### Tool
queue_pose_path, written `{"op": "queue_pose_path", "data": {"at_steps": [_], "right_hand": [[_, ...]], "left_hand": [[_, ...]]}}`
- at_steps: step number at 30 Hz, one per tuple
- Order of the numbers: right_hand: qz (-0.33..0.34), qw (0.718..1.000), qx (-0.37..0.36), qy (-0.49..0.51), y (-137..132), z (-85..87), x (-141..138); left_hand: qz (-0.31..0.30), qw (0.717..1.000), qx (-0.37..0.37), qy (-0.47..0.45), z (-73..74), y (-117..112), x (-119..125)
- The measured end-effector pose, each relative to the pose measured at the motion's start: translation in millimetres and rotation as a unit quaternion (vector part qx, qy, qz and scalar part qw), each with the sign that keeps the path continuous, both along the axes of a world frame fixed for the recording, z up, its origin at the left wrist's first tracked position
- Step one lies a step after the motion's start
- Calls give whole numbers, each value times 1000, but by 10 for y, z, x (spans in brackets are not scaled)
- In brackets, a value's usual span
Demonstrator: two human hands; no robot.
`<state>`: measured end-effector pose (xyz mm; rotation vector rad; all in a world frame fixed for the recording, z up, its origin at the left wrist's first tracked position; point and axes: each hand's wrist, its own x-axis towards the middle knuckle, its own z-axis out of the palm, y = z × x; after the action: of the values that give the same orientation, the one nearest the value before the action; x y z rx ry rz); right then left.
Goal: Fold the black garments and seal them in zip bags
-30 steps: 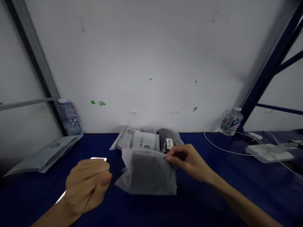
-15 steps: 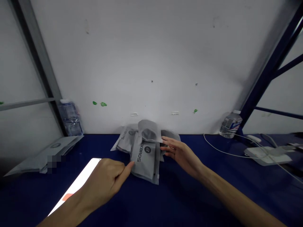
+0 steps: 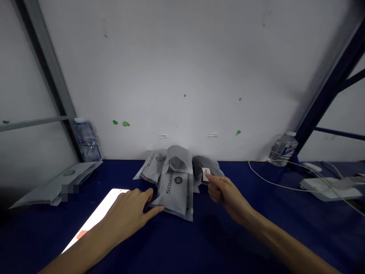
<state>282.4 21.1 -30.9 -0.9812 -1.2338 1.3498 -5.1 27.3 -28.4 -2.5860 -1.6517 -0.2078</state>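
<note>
A pile of grey plastic packages [image 3: 176,179] printed with dark lettering lies on the blue table [image 3: 199,243] against the white wall. My left hand [image 3: 129,213] rests flat on the table, fingers stretched out, with a fingertip touching the front package's lower left corner. It partly covers a lit phone screen [image 3: 94,220]. My right hand [image 3: 224,192] is loosely curled with the index finger pointing at the white label on the dark package [image 3: 207,169] at the pile's right. Neither hand holds anything.
Flat grey envelopes [image 3: 57,182] lie at the left beside a water bottle [image 3: 85,140]. Another bottle [image 3: 282,149] stands at the right by a blue rack post [image 3: 327,91]. A white cable [image 3: 273,180] runs to a white device [image 3: 327,188].
My right hand let go of the package it held a second ago; that package now lies on the pile. The left hand opened and slid forward to the package's corner. The right hand curled, pointing.
</note>
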Motion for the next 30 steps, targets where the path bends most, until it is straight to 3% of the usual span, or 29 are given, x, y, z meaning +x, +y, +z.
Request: {"op": "queue_pose_path", "data": {"at_steps": [5, 7, 10, 12, 20, 25, 27, 30], "right_hand": [[18, 999, 41, 22, -83, 29, -22], [4, 994, 111, -19, -115, 35, -23], [-36, 953, 261, -149, -163, 37, -10], [-24, 925, 300, -234, -187, 44, 2], [-7, 858, 289, -424, -129, 24, 1], [-121, 812, 220, -527, -66, -128, 48], [-93, 819, 172, -539, -58, -163, 72], [32, 855, 94, -509, -50, -159, 100]], "left_hand": [[-95, 993, -68, 5, 14, 3, 28], [-129, 988, -85, -8, 55, -36, 51], [-188, 978, -87, -29, 115, -127, 95], [-217, 971, -89, -42, 133, -179, 127], [-242, 962, -112, -56, 183, -253, 164], [-287, 925, -217, -122, 322, -359, 117], [-269, 932, -205, -134, 335, -349, 118], [-213, 957, -156, -121, 289, -287, 141]]}}
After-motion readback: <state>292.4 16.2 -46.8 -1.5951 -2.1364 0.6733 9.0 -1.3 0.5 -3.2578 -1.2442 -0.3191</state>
